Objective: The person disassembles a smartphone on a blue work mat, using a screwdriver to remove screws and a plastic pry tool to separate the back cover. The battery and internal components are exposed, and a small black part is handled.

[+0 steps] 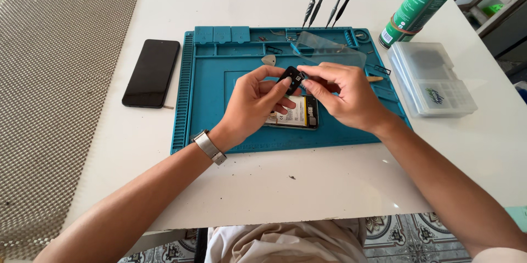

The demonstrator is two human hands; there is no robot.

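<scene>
Above one blue mat (208,104), left hand (250,104) and right hand (346,95), each grip pinched closed on one small black part (291,76), four screwdrivers (329,2) behind.

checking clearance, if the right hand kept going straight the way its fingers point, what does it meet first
The right hand points left, so it would first meet the small black part it already pinches, then the left hand fingers just beyond; depth between them is unclear.

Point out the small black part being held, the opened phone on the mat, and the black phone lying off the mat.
small black part (291,75), head view, its upper face.
opened phone (299,117), head view, its battery.
black phone (151,72), head view, screen centre.
</scene>
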